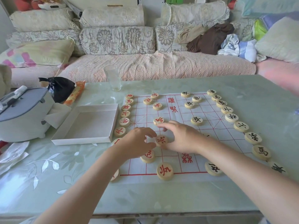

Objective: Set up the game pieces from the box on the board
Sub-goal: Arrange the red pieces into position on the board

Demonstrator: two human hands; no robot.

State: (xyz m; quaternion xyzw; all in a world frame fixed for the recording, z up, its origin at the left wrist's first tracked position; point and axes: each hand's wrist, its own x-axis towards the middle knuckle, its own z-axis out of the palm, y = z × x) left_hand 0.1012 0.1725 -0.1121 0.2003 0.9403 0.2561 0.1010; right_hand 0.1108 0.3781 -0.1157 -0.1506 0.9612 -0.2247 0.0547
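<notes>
A person's two hands meet over a red soldier piece [161,140] near the middle of the paper board [210,120], which lies flat on the glass-topped desk [161,199]. The left hand [137,143] curls thumb and forefinger against the disc's left edge, pinching it. The right hand [182,138] crowds its other side, one finger reaching toward a second red soldier [158,120] just beyond; whether that hand grips anything cannot be told. The white box [84,140] sits emptied just beside the board's left side. A red row [124,122] lines the board's left edge and a black row [231,118] its right, with further pieces dotted across the grid. The discs look like thick, pale wood: light, rigid and unlikely to break, yet smooth enough to skate on the paper sheet, which is thin and may itself ruck or shift under a push. The rim seems the sensible place to take hold, thumb and finger on opposite sides, lifting clear and setting the piece down on its crossing.
</notes>
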